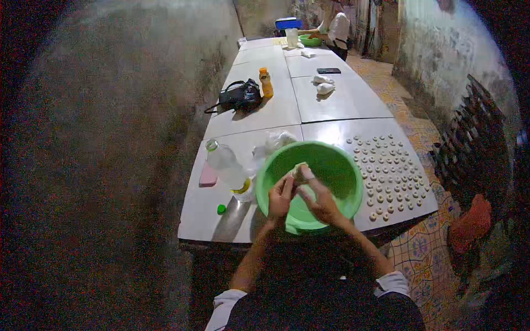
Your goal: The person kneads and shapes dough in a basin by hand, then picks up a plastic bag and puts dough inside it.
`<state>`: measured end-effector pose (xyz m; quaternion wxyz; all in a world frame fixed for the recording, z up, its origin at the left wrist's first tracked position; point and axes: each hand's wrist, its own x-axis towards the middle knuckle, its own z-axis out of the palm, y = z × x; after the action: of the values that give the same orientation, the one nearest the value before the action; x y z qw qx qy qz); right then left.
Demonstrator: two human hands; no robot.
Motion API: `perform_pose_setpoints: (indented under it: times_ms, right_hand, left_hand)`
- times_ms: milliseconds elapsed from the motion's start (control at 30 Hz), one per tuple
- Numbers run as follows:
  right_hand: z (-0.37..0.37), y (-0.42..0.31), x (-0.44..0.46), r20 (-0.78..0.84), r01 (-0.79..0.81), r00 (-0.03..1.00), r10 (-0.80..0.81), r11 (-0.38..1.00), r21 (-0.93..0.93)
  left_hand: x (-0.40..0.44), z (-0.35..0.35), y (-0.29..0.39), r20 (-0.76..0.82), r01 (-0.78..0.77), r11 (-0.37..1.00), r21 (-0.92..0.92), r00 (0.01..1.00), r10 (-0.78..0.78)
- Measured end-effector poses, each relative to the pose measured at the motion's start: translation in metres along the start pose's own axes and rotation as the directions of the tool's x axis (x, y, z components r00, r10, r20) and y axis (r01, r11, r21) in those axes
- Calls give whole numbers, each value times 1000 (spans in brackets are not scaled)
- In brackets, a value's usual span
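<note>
Left hand: the person's left hand (280,197) is over the basin, thumb and fingers pinched on the lower end of a pale, soft, dough-like lump.
Right hand: the right hand (323,207) reaches up against the lump from the other side; it is blurred, so I cannot tell whether it grips.
Pale lump: the lump (300,169) is between the hands, above the basin, partly covered by fingers.
Basin: a large round green plastic basin (353,194) sits at the near edge of the white-topped table (276,118).
Left of basin: a clear plastic bottle (225,164), uncapped, with a small green cap (221,209) and a flat pink object (208,175) near it.
Right of basin: many small pale ring-shaped pieces (389,177) in rows.
Behind basin: crumpled clear plastic (279,140).
Farther along: a black bag (240,96) beside an upright orange bottle (266,84); white bundles (324,88); a dark flat phone-like object (329,70).
Far end: another person (338,28) at a smaller green bowl (311,41).
</note>
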<state>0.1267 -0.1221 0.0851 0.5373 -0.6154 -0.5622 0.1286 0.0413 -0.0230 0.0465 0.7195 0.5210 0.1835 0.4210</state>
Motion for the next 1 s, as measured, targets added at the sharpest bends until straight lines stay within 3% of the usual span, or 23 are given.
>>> perform_pose_setpoints:
  times_ms: [33,67,167,233,300,367,433,500,533,567,633,833,867,967,1000]
  right_hand:
    - [18,2,-3,-84,141,984,-156,976,-168]
    - [19,5,-2,-61,144,986,-154,980,-141]
    - [7,1,7,-15,197,980,-199,978,-64]
    - [-3,4,12,-28,240,970,-241,971,-13]
    - [-11,5,13,-53,109,994,-99,960,257]
    - [-24,-2,17,-158,109,984,-83,981,161]
    - [-22,2,20,-204,57,978,-41,996,72]
    - [-14,16,21,-2,-50,998,56,917,395]
    - [-14,15,19,104,-142,989,109,905,402]
    - [-13,12,16,38,-110,994,103,934,339]
    - [-11,20,18,31,-96,995,91,883,459]
    - [-26,17,15,21,-159,984,177,817,554]
    - [-25,20,15,-10,-129,987,160,826,549]
    - [-28,19,12,12,-118,992,127,870,478]
    - [-31,10,10,68,-174,985,162,848,500]
  left_hand:
    - [-2,6,-1,1,-31,999,-23,1000,31]
    - [-1,4,-4,80,10,998,-63,997,-5]
    - [-10,7,4,84,12,978,-207,996,6]
    - [-2,-15,-7,172,45,985,-166,985,-16]
    - [1,-19,-2,48,53,996,-75,998,-49]
    - [-6,-16,8,42,74,988,-136,997,-69]
    - [-7,-10,17,116,-5,996,-94,993,16]
    - [-10,-7,21,81,29,996,-88,996,-21]
    - [-11,-7,18,90,28,999,-40,996,-25]
    - [-12,-8,16,96,26,1000,8,995,-27]
    - [-15,-9,18,89,-7,1000,7,996,6]
    - [-23,0,29,108,-28,990,137,994,13]
    - [-26,3,33,126,28,998,58,991,-35]
    - [-25,2,37,187,56,997,51,980,-65]
    - [-25,6,34,130,40,999,15,991,-41]
